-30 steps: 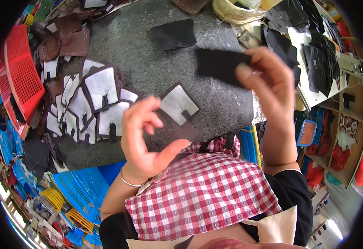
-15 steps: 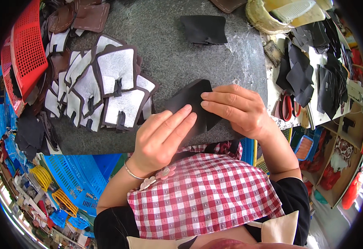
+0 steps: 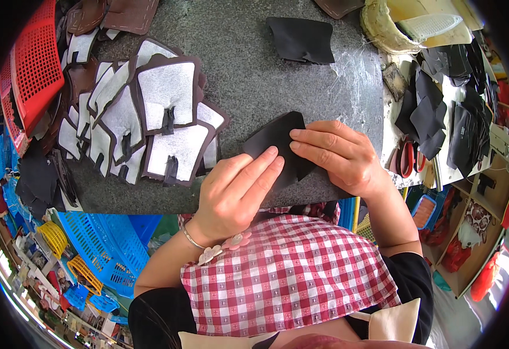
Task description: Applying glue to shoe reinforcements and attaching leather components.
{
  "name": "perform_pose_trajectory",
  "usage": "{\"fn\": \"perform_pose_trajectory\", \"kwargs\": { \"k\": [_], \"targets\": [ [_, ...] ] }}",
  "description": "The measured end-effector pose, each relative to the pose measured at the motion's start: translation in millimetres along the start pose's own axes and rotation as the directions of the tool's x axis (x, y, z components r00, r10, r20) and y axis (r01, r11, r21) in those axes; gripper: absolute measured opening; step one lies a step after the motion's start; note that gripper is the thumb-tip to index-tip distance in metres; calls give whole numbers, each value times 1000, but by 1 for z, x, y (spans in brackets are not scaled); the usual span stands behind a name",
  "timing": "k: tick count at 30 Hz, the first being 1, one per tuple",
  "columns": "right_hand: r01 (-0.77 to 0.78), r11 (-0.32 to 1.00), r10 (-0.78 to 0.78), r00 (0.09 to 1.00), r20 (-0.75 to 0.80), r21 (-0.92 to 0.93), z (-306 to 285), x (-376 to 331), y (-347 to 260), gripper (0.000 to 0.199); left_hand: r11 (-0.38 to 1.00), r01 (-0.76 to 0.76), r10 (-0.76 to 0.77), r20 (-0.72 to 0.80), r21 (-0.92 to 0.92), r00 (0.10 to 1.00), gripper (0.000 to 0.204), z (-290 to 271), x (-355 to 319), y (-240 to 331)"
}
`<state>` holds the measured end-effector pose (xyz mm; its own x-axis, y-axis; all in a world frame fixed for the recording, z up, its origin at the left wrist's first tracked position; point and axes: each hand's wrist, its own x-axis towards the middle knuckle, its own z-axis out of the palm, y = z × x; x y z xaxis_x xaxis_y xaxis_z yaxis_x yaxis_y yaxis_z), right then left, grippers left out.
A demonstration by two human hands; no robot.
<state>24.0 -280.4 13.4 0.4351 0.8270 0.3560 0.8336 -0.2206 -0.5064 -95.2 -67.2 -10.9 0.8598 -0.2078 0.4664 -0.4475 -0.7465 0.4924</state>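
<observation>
Both of my hands hold a dark black piece of leather-like sheet (image 3: 279,132) at the near side of the grey work surface. My left hand (image 3: 229,195) grips its lower left part, with two fingertips laid on top and the thumb out of sight. At the right edge, my right hand (image 3: 347,157) pinches the piece with its fingertips, the thumb hidden below. Another black piece (image 3: 301,41) lies flat farther up the surface. Left of my hands is an overlapping pile of brown-edged, white-backed pieces (image 3: 170,93), each with a dark slot.
A red perforated basket (image 3: 33,64) stands at the far left. At the right are a crusted cream tub (image 3: 382,26), black cut pieces (image 3: 429,116) and red-handled scissors (image 3: 406,158). Blue crates (image 3: 103,250) sit below the table's left edge.
The view has shifted slightly, so the table things appear displaced. Both hands keep their grip on the black piece, whose lower right part sits a little differently between them.
</observation>
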Motion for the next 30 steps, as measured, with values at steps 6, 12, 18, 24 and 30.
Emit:
{"fn": "perform_pose_trajectory", "kwargs": {
  "k": [6,12,18,24,30],
  "targets": [
    [-13,1000,13,1000,15,17,1,0,3,45,1000,-4,3,10,19,1000,35,2,0,0],
    [-59,998,57,997,57,18,-2,-1,5,40,997,70,-74,196,31,978,39,-12,9,5],
    [-85,978,52,984,170,191,-15,11,21,34,988,69,-108,296,140,949,46,-5,5,6],
    [-74,984,45,983,176,164,-15,10,17,25,955,16,-78,200,295,977,38,0,3,10],
    [-100,987,80,985,151,124,-4,-2,20,24,952,-6,-51,180,306,982,31,-1,6,9]
  ]
}}
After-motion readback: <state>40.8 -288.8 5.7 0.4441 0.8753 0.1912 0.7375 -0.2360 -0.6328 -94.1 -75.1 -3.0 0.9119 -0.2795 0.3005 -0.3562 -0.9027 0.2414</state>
